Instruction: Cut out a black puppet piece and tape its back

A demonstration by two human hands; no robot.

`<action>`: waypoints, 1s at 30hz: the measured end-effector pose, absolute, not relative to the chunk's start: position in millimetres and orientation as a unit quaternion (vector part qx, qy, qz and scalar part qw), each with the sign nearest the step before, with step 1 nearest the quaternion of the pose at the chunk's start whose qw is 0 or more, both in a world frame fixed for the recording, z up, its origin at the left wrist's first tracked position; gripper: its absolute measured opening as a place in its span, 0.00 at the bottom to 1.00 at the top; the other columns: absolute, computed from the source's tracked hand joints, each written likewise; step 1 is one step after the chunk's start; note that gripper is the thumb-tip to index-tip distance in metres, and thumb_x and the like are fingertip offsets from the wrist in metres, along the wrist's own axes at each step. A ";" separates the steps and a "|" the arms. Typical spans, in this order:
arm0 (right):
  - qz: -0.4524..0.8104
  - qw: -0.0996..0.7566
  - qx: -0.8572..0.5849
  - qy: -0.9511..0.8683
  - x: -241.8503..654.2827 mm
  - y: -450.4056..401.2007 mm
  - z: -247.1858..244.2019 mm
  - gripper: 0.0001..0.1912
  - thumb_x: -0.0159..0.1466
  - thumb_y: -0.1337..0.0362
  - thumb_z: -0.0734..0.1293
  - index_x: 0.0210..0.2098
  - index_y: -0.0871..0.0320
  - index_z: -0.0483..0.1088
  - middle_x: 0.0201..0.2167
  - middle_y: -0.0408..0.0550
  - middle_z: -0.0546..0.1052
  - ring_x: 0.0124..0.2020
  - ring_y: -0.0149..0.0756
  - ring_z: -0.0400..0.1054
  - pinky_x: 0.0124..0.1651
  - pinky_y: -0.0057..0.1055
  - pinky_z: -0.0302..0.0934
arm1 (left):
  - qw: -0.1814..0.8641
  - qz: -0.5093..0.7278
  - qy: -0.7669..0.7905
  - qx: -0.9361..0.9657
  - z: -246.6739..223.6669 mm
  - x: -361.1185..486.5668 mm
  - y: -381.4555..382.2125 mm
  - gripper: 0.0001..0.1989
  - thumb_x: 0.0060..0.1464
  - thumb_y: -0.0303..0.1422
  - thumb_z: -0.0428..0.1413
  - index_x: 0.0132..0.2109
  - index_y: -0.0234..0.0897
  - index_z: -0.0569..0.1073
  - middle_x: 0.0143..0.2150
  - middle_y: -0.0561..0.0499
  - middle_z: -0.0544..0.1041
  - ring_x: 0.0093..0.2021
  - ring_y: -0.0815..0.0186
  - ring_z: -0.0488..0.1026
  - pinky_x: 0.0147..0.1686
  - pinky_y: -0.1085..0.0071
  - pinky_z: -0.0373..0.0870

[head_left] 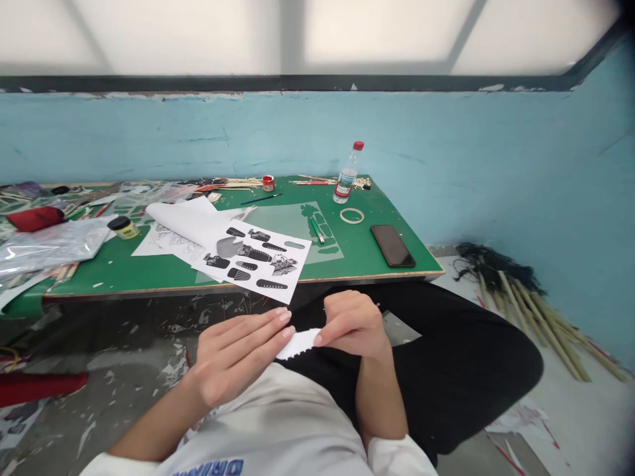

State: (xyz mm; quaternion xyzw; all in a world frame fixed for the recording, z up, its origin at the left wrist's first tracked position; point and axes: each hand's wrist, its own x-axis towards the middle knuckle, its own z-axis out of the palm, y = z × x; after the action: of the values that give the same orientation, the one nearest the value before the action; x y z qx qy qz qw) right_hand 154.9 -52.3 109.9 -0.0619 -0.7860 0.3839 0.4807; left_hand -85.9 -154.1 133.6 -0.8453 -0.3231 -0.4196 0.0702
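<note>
Above my lap, a small white paper piece point(299, 343) with a notched lower edge is held between my two hands. My left hand point(238, 357) has its fingers stretched together over the piece's left end. My right hand point(352, 322) pinches the right end, its fingers curled. Just beyond, a white sheet printed with black and grey shapes point(272, 272) hangs slightly over the near edge of the green table point(397, 205). A green cutter point(317, 230) lies on a translucent sheet with cut-out openings point(292, 218).
On the table are a water bottle point(346, 178), a tape ring point(352, 215), a phone point(391, 246), a red paint jar point(268, 183), a yellow jar point(124, 227) and a red pouch point(34, 219). Bundled sticks point(540, 317) lie on the floor at right.
</note>
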 end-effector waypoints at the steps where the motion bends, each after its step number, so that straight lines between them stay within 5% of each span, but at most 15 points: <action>1: 0.368 0.507 -0.031 -0.779 153.1 -54.1 110.9 0.17 0.71 0.53 0.73 0.28 0.54 0.83 0.15 0.44 0.73 0.18 0.31 0.62 0.26 0.32 0.55 | 0.092 -0.416 -0.312 -0.849 136.0 -85.7 -155.3 0.30 0.60 0.19 0.63 0.67 0.39 0.72 0.59 0.46 0.81 0.58 0.57 0.81 0.57 0.63 0.81; 8: 0.320 0.579 0.060 -0.748 144.5 -59.9 119.8 0.13 0.72 0.63 0.72 0.31 0.60 0.81 0.17 0.42 0.72 0.18 0.28 0.58 0.24 0.30 0.51 | 0.136 -0.379 -0.281 -0.872 151.5 -83.0 -162.1 0.15 0.67 0.21 0.57 0.58 0.24 0.77 0.59 0.38 0.81 0.65 0.56 0.75 0.59 0.60 0.79; 30: 0.311 0.576 0.070 -0.753 150.6 -62.3 123.5 0.16 0.74 0.62 0.71 0.30 0.60 0.80 0.16 0.41 0.70 0.18 0.27 0.59 0.24 0.30 0.52 | 0.114 -0.418 -0.287 -0.854 161.0 -80.2 -161.6 0.09 0.63 0.22 0.62 0.51 0.29 0.80 0.49 0.43 0.86 0.59 0.58 0.80 0.54 0.64 0.82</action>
State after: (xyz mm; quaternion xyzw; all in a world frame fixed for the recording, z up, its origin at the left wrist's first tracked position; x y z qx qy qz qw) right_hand 150.6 -62.3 123.5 0.0700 -0.7526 0.3112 0.5761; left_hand -80.2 -161.6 161.0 -0.8541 -0.2874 -0.4182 0.1141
